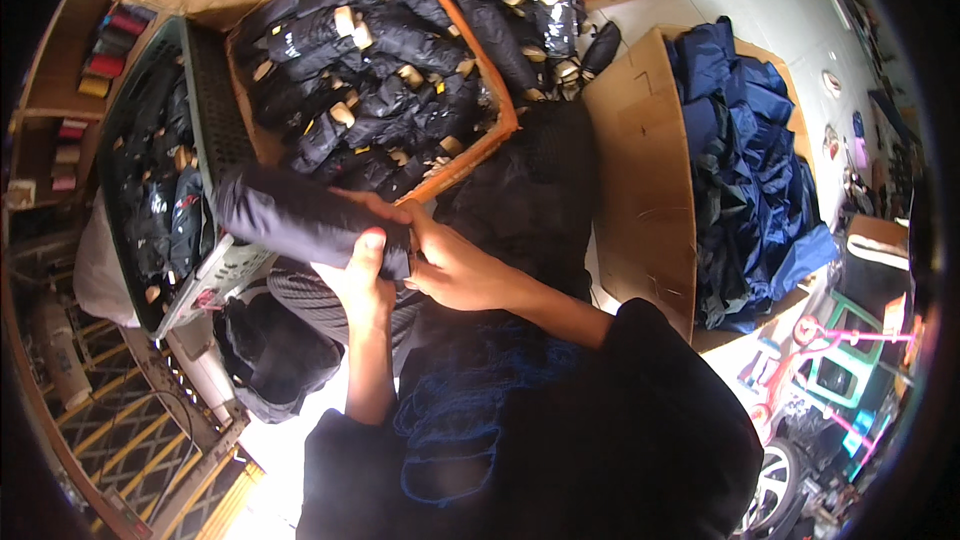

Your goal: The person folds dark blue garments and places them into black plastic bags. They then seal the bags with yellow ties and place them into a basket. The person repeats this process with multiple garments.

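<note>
Both hands hold a plump black folded umbrella (285, 218) in front of my lap, its far end pointing up and to the left. My left hand (362, 278) is closed around its underside, with the thumb pressed on the fabric. At the near right end, my right hand (455, 258) grips it with the fingers wrapped over. The palms hide that end, so I cannot see a handle. Just beyond, a large carton (490, 155) with an orange-brown edge holds many similar black folded umbrellas (380, 50) with pale, wood-coloured ends.
At the left, a dark green plastic crate (208, 110) holds more black bundles. To the right stands a cardboard box (640, 180) full of dark blue fabric pieces (745, 130). More wrapped black bundles (500, 40) lie behind. A shelf with thread spools (105, 65) is far left; a pink scooter (800, 360) is far right.
</note>
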`<move>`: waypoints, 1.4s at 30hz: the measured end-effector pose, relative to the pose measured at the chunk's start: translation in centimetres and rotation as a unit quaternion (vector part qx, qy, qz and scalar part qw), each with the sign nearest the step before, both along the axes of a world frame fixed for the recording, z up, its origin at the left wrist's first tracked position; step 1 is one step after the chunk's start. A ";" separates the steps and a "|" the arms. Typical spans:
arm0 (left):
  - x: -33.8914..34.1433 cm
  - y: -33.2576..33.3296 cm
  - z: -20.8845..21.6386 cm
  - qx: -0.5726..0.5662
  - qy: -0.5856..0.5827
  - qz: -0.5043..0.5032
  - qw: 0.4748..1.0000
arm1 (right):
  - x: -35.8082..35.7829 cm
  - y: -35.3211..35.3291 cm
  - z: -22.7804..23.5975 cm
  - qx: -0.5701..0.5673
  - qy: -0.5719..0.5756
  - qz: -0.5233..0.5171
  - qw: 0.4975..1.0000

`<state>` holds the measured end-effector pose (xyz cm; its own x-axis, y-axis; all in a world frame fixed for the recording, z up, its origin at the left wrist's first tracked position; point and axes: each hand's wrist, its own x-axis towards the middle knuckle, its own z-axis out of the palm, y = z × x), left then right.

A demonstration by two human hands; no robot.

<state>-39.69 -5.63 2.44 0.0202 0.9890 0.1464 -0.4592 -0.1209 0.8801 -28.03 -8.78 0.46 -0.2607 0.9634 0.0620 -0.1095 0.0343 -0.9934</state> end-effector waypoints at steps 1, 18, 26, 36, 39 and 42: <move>0.0 -0.5 -0.4 -0.002 0.004 -0.020 1.000 | 0.0 -0.2 -0.4 0.005 0.000 -0.004 1.000; -0.4 -0.3 -7.0 -0.006 0.336 -0.115 0.935 | 13.7 5.6 -9.9 0.046 -0.102 -0.329 0.938; -3.2 -2.8 -10.3 -0.001 0.448 -0.092 0.889 | 26.9 11.3 -21.3 0.084 -0.287 -0.415 0.859; -5.4 -0.2 -9.6 0.008 0.449 0.002 0.894 | 24.4 10.8 -17.7 0.029 -0.413 -0.412 0.811; -6.6 4.1 -9.0 0.085 0.548 0.034 0.832 | 25.3 10.8 -17.2 0.054 -0.422 -0.385 0.819; -9.1 7.8 -11.8 0.132 0.655 0.038 0.743 | 22.8 10.1 -15.5 0.136 -0.478 -0.425 0.757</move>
